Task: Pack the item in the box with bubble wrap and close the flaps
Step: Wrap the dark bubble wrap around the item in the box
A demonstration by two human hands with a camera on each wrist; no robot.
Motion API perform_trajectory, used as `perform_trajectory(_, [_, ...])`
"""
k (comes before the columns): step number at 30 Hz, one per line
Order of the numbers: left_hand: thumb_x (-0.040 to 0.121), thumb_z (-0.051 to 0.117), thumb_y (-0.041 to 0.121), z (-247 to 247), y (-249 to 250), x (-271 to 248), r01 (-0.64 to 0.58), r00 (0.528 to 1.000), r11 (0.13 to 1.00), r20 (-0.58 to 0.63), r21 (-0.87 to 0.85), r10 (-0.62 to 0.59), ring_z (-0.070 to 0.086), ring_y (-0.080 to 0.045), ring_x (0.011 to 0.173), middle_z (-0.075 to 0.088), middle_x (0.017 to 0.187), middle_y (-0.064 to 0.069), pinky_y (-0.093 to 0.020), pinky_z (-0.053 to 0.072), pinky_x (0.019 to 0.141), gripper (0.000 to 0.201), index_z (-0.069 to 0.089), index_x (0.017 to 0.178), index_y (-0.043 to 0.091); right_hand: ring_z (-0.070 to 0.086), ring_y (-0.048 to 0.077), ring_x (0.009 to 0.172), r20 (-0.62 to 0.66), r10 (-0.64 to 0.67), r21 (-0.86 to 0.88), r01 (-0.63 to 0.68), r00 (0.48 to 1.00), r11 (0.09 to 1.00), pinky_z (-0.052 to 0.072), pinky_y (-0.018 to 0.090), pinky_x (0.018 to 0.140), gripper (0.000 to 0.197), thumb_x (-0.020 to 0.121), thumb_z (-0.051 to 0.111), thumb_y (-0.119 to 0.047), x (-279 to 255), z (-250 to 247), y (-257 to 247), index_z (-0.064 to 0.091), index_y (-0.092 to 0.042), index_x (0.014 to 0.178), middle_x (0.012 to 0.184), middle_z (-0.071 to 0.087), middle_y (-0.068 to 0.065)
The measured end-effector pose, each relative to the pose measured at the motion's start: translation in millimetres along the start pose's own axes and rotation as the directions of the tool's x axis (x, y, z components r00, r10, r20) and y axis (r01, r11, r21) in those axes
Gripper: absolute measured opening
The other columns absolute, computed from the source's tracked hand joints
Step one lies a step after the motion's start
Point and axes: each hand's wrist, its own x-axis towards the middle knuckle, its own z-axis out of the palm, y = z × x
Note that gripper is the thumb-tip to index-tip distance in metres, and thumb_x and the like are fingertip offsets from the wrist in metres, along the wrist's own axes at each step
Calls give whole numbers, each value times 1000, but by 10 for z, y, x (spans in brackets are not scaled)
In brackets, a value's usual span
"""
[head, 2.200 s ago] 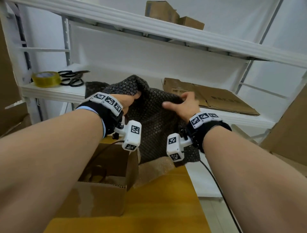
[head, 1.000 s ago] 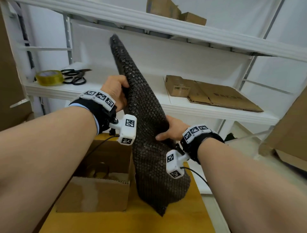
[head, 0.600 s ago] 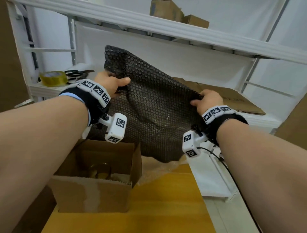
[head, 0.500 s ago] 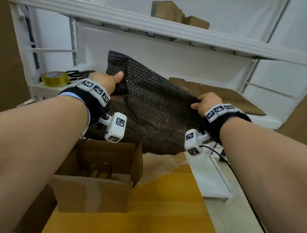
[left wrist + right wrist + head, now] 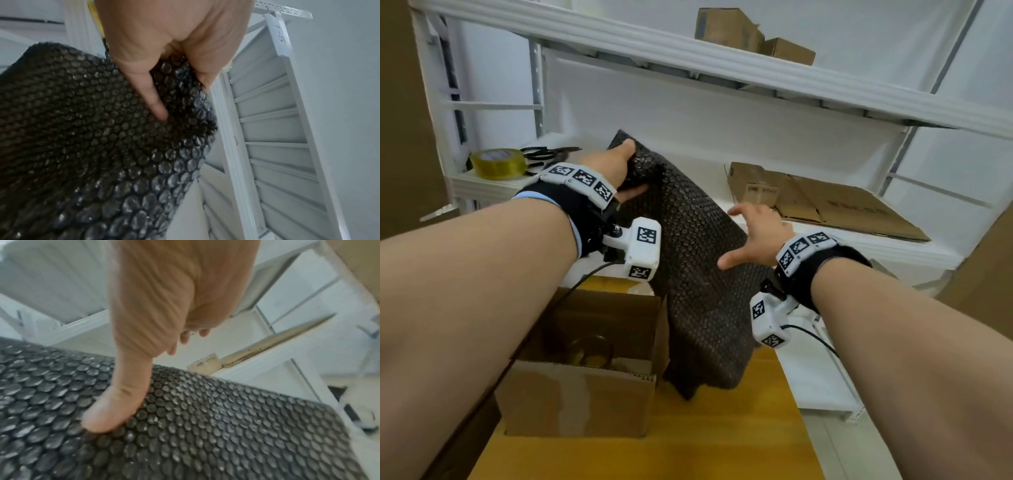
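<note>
Head view, frame centre: black bubble wrap (image 5: 698, 274) hanging from upper left down to the yellow table (image 5: 688, 438), top corner clamped in curled fingers (image 5: 154, 100) of left hand (image 5: 616, 168). Right hand (image 5: 756, 236) at the sheet's right edge, fingers spread, thumb on the bubbles. Open cardboard box (image 5: 582, 394) lower left, just beside the wrap.

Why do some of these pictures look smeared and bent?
Head view: sharp, but the wide lens bows the shelves. Left wrist view: the bubble wrap smears at its left. Right wrist view: the right hand and the background are motion-blurred; bubbles glint softly.
</note>
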Motion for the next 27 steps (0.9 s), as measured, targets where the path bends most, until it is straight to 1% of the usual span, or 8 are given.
perform_trajectory(6, [92, 63, 31, 91, -8, -38, -55, 977, 997, 204, -59, 66, 66, -26, 106, 69, 113, -12, -48, 58, 80, 33, 63, 112, 4, 52, 23, 123, 140, -33, 406, -27, 990, 914, 42, 43, 104, 101, 61, 85, -50, -29, 64, -110, 31, -25, 143, 139, 50, 2])
perform_trajectory(9, [94, 60, 30, 114, -14, -61, -75, 965, 994, 246, -81, 93, 67, -24, 101, 69, 100, -10, -43, 59, 78, 24, 62, 101, 7, 63, 21, 105, 191, -60, 335, -8, 980, 942, 48, 38, 94, 50, 73, 82, -39, -31, 75, -186, 63, -18, 114, 109, 68, 1])
perform_trajectory(12, [94, 60, 29, 95, 7, -85, -123, 973, 991, 194, -42, 129, 65, -24, 102, 67, 97, -9, -43, 59, 78, 21, 61, 92, 8, 63, 25, 97, 61, 11, 318, -30, 998, 948, 49, 34, 82, 11, 84, 70, -20, 24, 84, -140, 63, -17, 92, 100, 67, 6])
perform_trajectory(15, [93, 62, 31, 12, 18, -66, -184, 981, 978, 83, 94, 177, 66, -25, 102, 68, 102, -12, -44, 58, 81, 25, 63, 89, 6, 62, 29, 90, -190, 194, 383, -109, 962, 917, 46, 32, 73, 12, 91, 53, -14, 78, -42, 1, 50, -21, 100, 107, 62, 12])
perform_trajectory(18, [94, 61, 31, -48, -4, -59, -197, 980, 971, 34, 134, 195, 65, -24, 103, 67, 105, -12, -46, 57, 84, 25, 63, 91, 6, 55, 29, 86, -287, 207, 344, -101, 935, 934, 42, 32, 73, 18, 95, 46, -12, 90, -230, 30, 49, -19, 111, 116, 57, 15])
perform_trajectory(22, [79, 74, 43, -137, -85, 40, -207, 977, 956, -10, 207, 213, 61, -25, 112, 63, 119, -8, -46, 53, 92, 59, 57, 123, 7, 56, 24, 86, -354, 221, 326, -102, 909, 940, 45, 30, 72, 29, 97, 43, -8, 74, -360, 18, 55, -20, 120, 110, 61, 6])
perform_trajectory(24, [62, 81, 54, -186, -94, 82, -254, 925, 772, -86, 582, 369, 48, -26, 126, 49, 136, -4, -46, 40, 106, 93, 41, 137, 18, 60, 24, 91, -358, 188, 250, -101, 915, 963, 48, 29, 74, 35, 96, 44, -5, 72, -367, 16, 58, -24, 121, 113, 64, 4])
perform_trajectory(27, [61, 86, 44, -95, -137, 23, -439, 832, 237, 292, 867, 472, 20, -28, 143, 25, 154, -3, -48, 18, 117, 109, 22, 148, 27, 59, 19, 92, -256, 79, 176, -34, 964, 984, 49, 29, 75, 46, 91, 45, 4, 95, -349, -38, 63, -28, 120, 114, 65, 3])
